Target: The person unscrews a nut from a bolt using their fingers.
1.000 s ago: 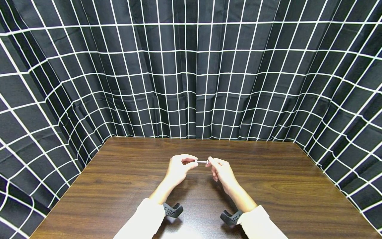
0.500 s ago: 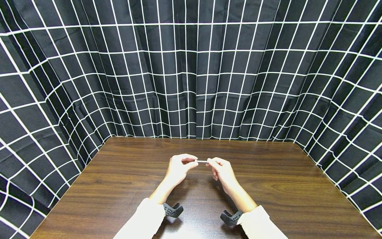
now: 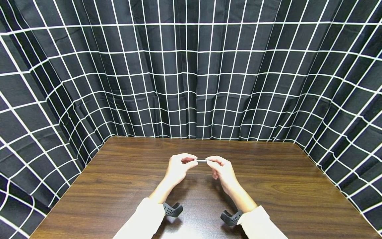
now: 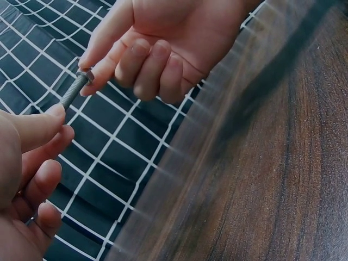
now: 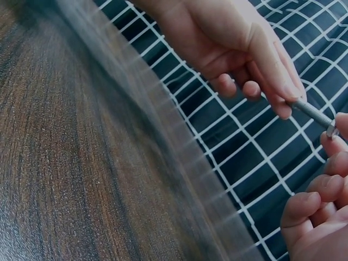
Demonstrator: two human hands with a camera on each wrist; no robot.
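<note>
A grey threaded bolt [image 3: 201, 161] is held level above the table, between the two hands. My left hand [image 3: 176, 169] pinches one end of it between thumb and fingers, which hide that end. At the other end of the bolt [image 4: 73, 92] sits a small hex nut [image 4: 87, 76]. My right hand [image 3: 222, 169] pinches this nut between thumb and index finger. In the right wrist view, the nut [image 5: 331, 129] is partly covered by the right fingertips. The other right fingers are curled loosely below.
A brown wood-grain table [image 3: 125, 172] lies under both hands. A black curtain with a white grid [image 3: 191, 73] surrounds its back and sides. Dark wrist mounts [image 3: 173, 210] stick out from both forearms.
My right thumb and index finger have rolled round the nut, the thumb going lower and the index finger coming up. The left hand keeps its hold on the bolt almost unmoved.
</note>
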